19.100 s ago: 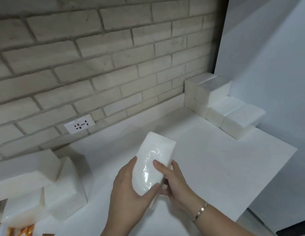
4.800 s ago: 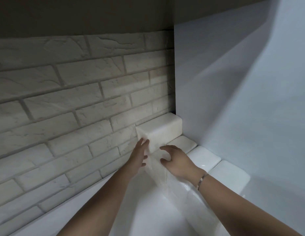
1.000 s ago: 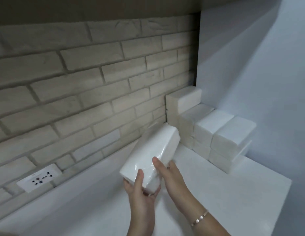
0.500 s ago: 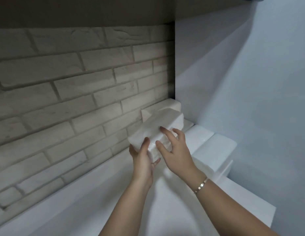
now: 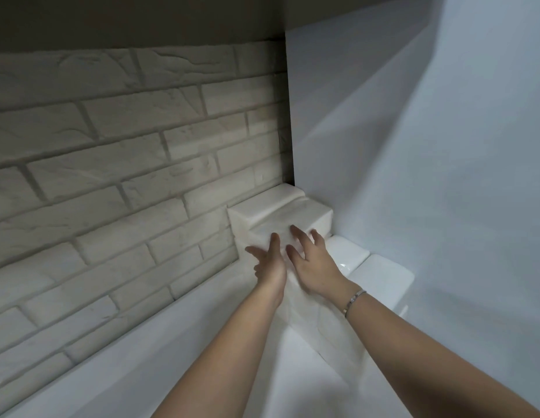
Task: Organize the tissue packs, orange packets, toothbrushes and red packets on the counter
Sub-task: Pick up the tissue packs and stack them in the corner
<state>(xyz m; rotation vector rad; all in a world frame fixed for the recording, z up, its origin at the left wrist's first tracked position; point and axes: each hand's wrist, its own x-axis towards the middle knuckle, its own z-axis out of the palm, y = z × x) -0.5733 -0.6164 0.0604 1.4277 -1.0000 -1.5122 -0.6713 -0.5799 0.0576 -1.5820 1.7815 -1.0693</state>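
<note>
Editor: Brickwork on the left?

Photographer: Pale brick wall (image 5: 112, 176) across the left and centre, with the white counter (image 5: 202, 342) running along its foot.

Editor: Hands?

Photographer: Two bare arms reach into the corner. The left hand (image 5: 270, 265) lies flat, fingers straight and thumb spread, against the near end of the stacked tissue packs (image 5: 262, 202) (all plain white, wrappers glossy). The right hand (image 5: 317, 267), just beside it, has its fingers spread and lightly bent, tips touching the near top edge of the upper pack (image 5: 305, 217). Both hands are wide and grip nothing. A bracelet (image 5: 354, 300) circles the right wrist.

Editor: And the stack itself?

Photographer: Tucked into the corner on the counter. Two packs sit side by side on top, one against the brick. To the right, lower packs (image 5: 383, 273) step down along the side panel (image 5: 443, 146).
</note>
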